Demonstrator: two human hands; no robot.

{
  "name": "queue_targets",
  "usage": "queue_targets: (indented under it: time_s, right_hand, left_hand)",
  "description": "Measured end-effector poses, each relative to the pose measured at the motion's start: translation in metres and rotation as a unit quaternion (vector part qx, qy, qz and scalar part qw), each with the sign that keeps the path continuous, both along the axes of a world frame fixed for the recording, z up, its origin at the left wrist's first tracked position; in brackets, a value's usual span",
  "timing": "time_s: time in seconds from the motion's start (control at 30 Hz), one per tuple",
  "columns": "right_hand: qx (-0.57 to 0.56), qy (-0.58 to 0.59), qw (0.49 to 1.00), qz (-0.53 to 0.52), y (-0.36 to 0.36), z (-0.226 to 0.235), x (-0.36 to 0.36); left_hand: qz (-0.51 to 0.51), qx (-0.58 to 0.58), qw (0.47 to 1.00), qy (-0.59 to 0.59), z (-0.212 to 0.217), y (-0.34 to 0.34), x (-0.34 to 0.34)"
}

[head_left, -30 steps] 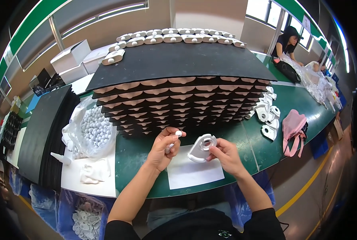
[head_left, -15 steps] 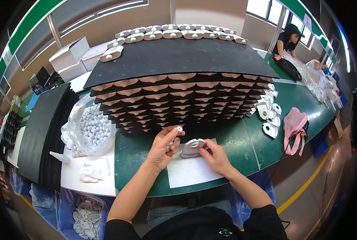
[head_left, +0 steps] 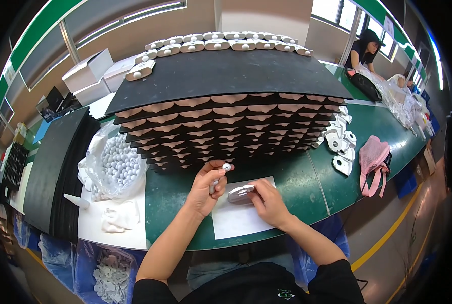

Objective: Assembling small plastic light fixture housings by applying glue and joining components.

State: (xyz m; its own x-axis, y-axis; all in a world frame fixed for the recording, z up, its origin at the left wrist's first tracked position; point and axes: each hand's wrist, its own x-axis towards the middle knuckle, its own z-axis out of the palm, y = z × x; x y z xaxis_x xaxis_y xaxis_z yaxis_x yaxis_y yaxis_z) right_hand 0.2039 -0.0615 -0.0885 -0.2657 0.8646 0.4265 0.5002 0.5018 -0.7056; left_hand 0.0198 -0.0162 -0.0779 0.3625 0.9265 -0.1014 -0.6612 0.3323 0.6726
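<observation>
My left hand (head_left: 203, 192) is closed, pinching a small white ball-shaped knob (head_left: 227, 167) with a dark cross-shaped mark on the side that shows. Another pale rounded piece (head_left: 214, 186) shows among its curled lower fingers. Between the thumb and fingers of my right hand (head_left: 270, 204) is a white oval plastic housing (head_left: 238, 194), tilted over a sheet of white paper (head_left: 236, 222). The knob and the housing are apart. Part of the housing lies hidden behind my right fingers.
Ahead rises a tall stack of black boards (head_left: 231, 76) with pinkish-looking parts between them. Left stand a bag of white balls (head_left: 119, 161), a bottle (head_left: 76, 201) and a cloth (head_left: 119, 217). Loose white parts (head_left: 342, 164) and a pink bag (head_left: 374, 161) lie right; beyond them works a person (head_left: 364, 53).
The housing has tipped from a raised, face-showing pose to a flatter one as my right hand turned. In my left fingers the knob now shows its cross mark more squarely.
</observation>
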Motion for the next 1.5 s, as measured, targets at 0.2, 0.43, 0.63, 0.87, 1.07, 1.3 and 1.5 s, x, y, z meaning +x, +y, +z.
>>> queue_targets:
  time_s: [0.2, 0.43, 0.63, 0.87, 1.07, 1.3, 1.5]
  right_hand:
    - [-0.198, 0.238, 0.95, 0.031, 0.005, -0.01, 0.013]
    - [-0.297, 0.545, 0.775, 0.117, 0.009, -0.003, 0.017]
    - [-0.31, 0.547, 0.768, 0.122, 0.007, -0.004, 0.019]
    - [-0.298, 0.516, 0.795, 0.116, 0.008, -0.003, 0.018]
    - [-0.294, 0.415, 0.856, 0.093, 0.004, -0.002, 0.021]
    - [-0.086, 0.213, 0.953, 0.196, 0.009, 0.043, 0.027]
    - [0.153, 0.182, 0.959, 0.157, 0.052, 0.17, -0.034]
  left_hand:
    - [-0.012, 0.009, 0.999, 0.046, 0.005, -0.002, 0.004]
    - [0.008, 0.134, 0.963, 0.236, 0.006, -0.011, 0.013]
    - [0.009, 0.188, 0.939, 0.286, 0.002, -0.011, 0.017]
    - [0.006, 0.216, 0.926, 0.31, 0.0, -0.01, 0.016]
    - [-0.01, 0.325, 0.893, 0.31, 0.008, -0.016, 0.018]
    - [-0.036, 0.322, 0.906, 0.273, 0.004, -0.013, 0.014]
    - [0.017, 0.303, 0.926, 0.225, 0.01, -0.006, 0.001]
